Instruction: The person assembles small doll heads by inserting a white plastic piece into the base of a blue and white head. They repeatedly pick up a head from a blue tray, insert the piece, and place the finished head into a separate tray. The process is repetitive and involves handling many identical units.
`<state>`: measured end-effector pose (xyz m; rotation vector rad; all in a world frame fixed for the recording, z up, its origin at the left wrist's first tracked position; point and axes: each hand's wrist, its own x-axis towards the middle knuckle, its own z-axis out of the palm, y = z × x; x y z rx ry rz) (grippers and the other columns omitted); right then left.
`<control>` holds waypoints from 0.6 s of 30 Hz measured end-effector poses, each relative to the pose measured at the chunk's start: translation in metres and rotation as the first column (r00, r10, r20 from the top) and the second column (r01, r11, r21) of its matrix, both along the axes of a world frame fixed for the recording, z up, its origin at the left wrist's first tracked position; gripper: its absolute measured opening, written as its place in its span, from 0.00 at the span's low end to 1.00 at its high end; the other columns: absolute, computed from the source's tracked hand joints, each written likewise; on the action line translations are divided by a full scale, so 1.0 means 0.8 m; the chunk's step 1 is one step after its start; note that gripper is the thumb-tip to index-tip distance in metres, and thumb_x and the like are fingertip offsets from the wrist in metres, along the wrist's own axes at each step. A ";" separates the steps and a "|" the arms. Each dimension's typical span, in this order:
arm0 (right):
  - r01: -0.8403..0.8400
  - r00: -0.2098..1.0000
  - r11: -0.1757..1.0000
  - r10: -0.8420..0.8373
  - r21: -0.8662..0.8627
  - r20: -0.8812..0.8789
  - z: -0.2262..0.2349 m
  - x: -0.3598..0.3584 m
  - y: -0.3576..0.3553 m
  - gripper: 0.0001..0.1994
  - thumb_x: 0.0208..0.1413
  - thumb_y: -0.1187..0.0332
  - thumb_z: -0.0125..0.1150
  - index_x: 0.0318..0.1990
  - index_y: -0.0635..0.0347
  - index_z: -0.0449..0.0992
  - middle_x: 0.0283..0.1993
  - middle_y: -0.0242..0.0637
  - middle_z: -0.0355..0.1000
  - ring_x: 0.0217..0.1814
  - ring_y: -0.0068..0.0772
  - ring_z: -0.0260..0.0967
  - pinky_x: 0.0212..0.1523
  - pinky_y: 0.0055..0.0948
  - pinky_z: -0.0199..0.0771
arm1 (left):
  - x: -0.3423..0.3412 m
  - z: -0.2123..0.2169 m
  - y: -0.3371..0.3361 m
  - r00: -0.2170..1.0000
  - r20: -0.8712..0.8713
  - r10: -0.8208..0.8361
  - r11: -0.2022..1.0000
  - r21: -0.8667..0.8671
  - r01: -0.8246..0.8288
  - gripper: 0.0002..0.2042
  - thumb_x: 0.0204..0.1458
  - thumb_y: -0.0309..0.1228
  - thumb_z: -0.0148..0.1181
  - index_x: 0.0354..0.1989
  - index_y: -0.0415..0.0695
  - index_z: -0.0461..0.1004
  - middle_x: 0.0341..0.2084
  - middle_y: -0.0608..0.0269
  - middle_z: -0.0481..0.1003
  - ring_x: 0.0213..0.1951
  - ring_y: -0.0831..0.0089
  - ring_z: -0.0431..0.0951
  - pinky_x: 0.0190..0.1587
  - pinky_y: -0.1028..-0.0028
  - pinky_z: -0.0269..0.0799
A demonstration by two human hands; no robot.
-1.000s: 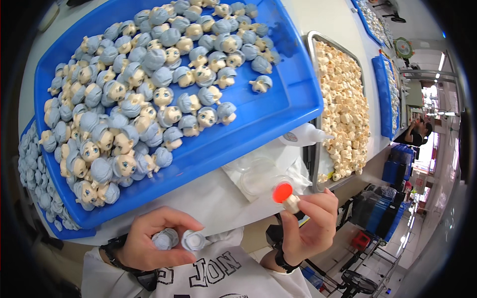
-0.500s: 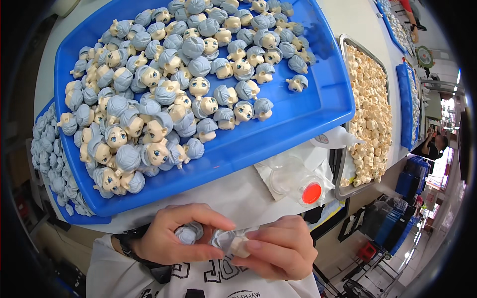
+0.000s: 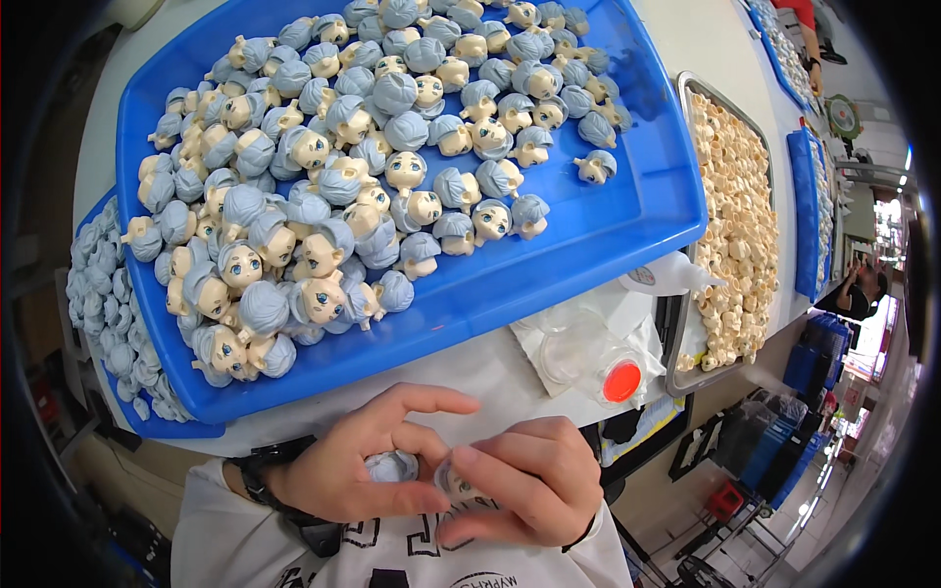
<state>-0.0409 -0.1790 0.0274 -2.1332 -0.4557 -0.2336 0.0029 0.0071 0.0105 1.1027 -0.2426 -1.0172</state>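
My left hand (image 3: 368, 461) curls around a pale blue-grey hair piece (image 3: 394, 466) tucked against its palm, with forefinger and thumb apart. Close by its fingertips, my right hand (image 3: 534, 480) grips a small doll head (image 3: 451, 482) between bent fingers and thumb. Much of that head is covered by the fingers, so its face and fit cannot be made out. Just beyond both hands, a large blue tray (image 3: 470, 328) carries many finished-looking heads with blue-grey hair and painted faces (image 3: 404, 171).
Loose blue-grey hair pieces (image 3: 108, 314) fill another blue tray at left. At right, a metal tray (image 3: 683, 377) holds many peach-coloured parts (image 3: 730, 225). Between them lie a clear container with a red disc (image 3: 621, 380) and a white squeeze bottle (image 3: 667, 274). Another person's arm (image 3: 812, 44) shows far right.
The doll head between my hands has turned, and its peach part is now mostly behind my right fingers. My left forefinger has lifted off it. The view has shifted slightly.
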 end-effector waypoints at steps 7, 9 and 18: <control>0.046 0.999 0.999 -0.045 0.015 -0.021 -0.010 -0.002 0.011 0.20 0.37 0.57 0.66 0.32 0.65 0.73 0.27 0.35 0.66 0.22 0.31 0.62 0.21 0.24 0.63 | -0.004 0.002 -0.002 0.934 -0.352 -0.060 0.992 -0.126 0.017 0.22 0.52 0.31 0.53 0.52 0.35 0.56 0.32 0.62 0.71 0.31 0.81 0.69 0.40 0.79 0.63; 0.050 0.999 0.999 -0.050 0.017 0.018 -0.012 -0.005 0.013 0.20 0.38 0.56 0.65 0.31 0.65 0.73 0.26 0.35 0.65 0.21 0.30 0.61 0.21 0.24 0.63 | -0.007 -0.001 -0.002 0.943 -0.331 -0.041 0.994 -0.108 0.005 0.21 0.52 0.33 0.54 0.50 0.35 0.58 0.31 0.62 0.71 0.30 0.81 0.68 0.39 0.78 0.64; 0.013 0.991 1.000 -0.013 0.001 0.132 -0.015 -0.002 0.008 0.21 0.42 0.53 0.60 0.33 0.65 0.73 0.26 0.34 0.65 0.20 0.27 0.60 0.19 0.22 0.58 | 0.006 -0.021 0.007 0.973 0.098 -0.209 0.973 -0.080 0.217 0.13 0.45 0.35 0.60 0.32 0.38 0.68 0.26 0.62 0.69 0.28 0.75 0.68 0.30 0.77 0.63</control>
